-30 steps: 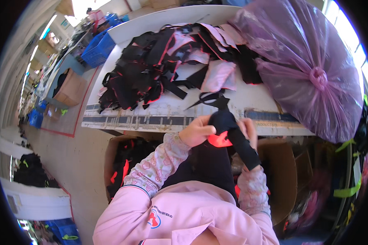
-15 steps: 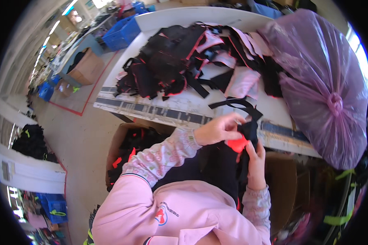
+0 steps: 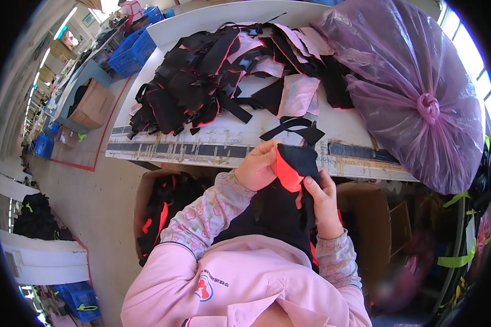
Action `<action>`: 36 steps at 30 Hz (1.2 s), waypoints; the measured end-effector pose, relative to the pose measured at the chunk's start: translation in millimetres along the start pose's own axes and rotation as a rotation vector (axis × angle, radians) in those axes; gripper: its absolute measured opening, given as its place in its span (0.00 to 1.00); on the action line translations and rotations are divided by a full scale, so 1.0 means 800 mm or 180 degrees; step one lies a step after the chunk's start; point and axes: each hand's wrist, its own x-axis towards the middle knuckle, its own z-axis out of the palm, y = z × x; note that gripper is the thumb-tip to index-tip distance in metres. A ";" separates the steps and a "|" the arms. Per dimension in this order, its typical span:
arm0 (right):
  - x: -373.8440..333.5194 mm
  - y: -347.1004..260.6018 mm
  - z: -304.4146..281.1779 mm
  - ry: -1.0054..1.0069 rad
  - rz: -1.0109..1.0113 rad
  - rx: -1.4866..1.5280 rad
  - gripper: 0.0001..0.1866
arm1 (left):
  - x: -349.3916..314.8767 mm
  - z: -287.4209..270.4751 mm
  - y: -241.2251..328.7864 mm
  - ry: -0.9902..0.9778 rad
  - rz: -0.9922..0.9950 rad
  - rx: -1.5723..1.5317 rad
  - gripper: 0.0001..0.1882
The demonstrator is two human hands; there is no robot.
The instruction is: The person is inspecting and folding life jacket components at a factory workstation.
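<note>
Cloth (image 3: 288, 172), right grip (image 3: 325, 204) partly hidden

Bright overall. Daylight is pouring through the window (image 3: 469, 48) at upper right, blowing out to white; ceiling lamps (image 3: 45, 58) are glowing along the left. Bag (image 3: 403, 65) is catching streaky glare, white table (image 3: 196, 131) is reflecting strongly. Black pile (image 3: 193, 71) is swallowing detail. Below the table, shadow is darkening the carton (image 3: 372, 231). Held piece (image 3: 289, 173) is showing fairly sharp, its orange glowing saturated. Lower right is smearing soft; far left is going mushy. Fisheye is bending straight edges, black vignette is eating the corners.
</note>
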 end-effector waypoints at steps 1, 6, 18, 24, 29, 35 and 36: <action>0.000 0.001 -0.004 0.0023 -0.0007 0.0010 0.09 | 0.000 -0.002 0.001 -0.0008 -0.0024 -0.0003 0.09; 0.001 -0.002 -0.008 0.0440 0.0227 0.0399 0.08 | -0.001 0.017 0.000 -0.0259 0.0317 0.2296 0.12; -0.001 0.014 0.008 0.0263 0.0186 0.0743 0.10 | 0.012 0.032 -0.019 0.0789 0.1518 0.3609 0.11; -0.004 0.016 0.009 0.0353 0.0150 0.0498 0.09 | 0.010 0.032 -0.006 -0.0130 0.1374 0.5061 0.11; -0.006 0.012 0.012 0.0446 0.0204 0.0437 0.08 | 0.012 0.015 0.001 -0.0619 0.0840 0.4614 0.10; -0.006 -0.002 -0.034 -0.0063 -0.0144 -0.0507 0.11 | 0.011 -0.066 0.045 -0.0495 0.0002 -0.1002 0.14; -0.004 -0.001 -0.043 0.0197 -0.0388 -0.1327 0.13 | 0.011 -0.076 0.062 0.0039 0.0232 0.0080 0.16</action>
